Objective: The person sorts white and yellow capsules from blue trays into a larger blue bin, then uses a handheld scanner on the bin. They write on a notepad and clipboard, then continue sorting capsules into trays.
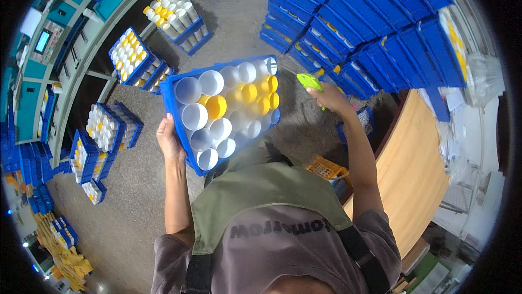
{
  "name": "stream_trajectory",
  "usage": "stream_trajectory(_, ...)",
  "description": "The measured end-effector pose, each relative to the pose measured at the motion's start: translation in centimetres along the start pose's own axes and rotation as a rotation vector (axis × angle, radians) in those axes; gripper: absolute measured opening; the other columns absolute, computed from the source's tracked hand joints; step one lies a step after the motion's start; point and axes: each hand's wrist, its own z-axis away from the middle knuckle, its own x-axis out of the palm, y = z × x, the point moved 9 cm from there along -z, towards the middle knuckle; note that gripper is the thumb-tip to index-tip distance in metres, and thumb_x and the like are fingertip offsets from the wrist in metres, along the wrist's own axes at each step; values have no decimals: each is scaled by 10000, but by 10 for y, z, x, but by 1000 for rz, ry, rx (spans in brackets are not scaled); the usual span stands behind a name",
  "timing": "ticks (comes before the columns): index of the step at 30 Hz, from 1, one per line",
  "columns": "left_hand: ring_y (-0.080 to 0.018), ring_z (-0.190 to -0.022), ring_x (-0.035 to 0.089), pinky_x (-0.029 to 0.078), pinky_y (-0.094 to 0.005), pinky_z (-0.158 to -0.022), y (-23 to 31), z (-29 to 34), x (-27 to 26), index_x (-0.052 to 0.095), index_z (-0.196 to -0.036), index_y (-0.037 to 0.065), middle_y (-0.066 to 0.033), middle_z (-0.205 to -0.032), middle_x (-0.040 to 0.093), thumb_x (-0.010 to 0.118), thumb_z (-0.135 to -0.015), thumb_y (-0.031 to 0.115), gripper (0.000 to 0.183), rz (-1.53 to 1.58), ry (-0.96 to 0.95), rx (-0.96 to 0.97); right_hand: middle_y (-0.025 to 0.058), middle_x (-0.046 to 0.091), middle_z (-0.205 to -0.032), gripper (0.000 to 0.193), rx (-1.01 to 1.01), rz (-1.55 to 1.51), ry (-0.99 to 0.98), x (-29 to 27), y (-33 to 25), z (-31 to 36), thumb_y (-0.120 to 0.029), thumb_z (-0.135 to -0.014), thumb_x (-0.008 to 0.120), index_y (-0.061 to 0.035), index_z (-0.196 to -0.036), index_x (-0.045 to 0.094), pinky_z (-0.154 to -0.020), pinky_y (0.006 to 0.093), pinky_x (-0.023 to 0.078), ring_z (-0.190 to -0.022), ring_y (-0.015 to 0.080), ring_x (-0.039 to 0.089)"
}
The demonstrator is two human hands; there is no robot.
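My left hand (169,139) grips the left edge of a blue crate (186,73) and holds it up, tilted, in front of my body. Rows of white cups (194,116) and yellow cups (216,107) stand in it with open mouths facing me; the ones in the middle look hazy. To the right of the crate, my right hand (330,98) is closed around a lime-green gun-shaped tool (310,81). Its front points toward the crate without touching it. The fingers of my left hand behind the crate are partly hidden.
Tall stacks of blue crates (359,27) rise at the far right. More crates of cups (128,57) stand on the floor at left, beside a teal machine (60,14). A wooden tabletop (413,169) lies at my right, near an orange basket (326,168).
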Motion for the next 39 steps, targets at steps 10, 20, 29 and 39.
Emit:
stream_trajectory(10, -73, -607, 546, 444, -221, -584, 13, -133, 7, 604, -696, 79, -11, -732, 648, 630, -932, 198, 266, -1, -21, 3, 236, 654, -803, 516, -298, 136, 65, -11, -202, -30, -523, -875, 565, -31, -1011, 644, -721, 485, 500, -815, 419, 639)
stream_trajectory(20, -50, -597, 487, 389, -208, -575, 36, -239, 27, 574, -658, 103, 24, -691, 607, 649, -922, 193, 289, -18, 62, -33, 222, 652, -751, 477, -333, 457, 135, -5, -308, -39, -479, -898, 561, -53, -1106, 608, -664, 504, 504, -730, 411, 643)
stream_trajectory(29, -83, -583, 555, 447, -223, -544, 50, -311, 54, 604, -700, 87, -9, -703, 641, 619, -940, 213, 271, 97, 151, 46, 211, 648, -705, 433, -220, 573, 2, 8, -308, -55, -452, -928, 531, -48, -1071, 589, -665, 510, 501, -707, 402, 655)
stream_trajectory(39, -172, -790, 648, 524, -294, -742, 94, -373, 69, 647, -976, -10, -91, -916, 684, 578, -957, 209, 230, 229, 159, 135, 210, 662, -790, 478, -62, 433, 12, -46, -262, -179, -476, -894, 578, -27, -1052, 622, -698, 482, 491, -798, 401, 644)
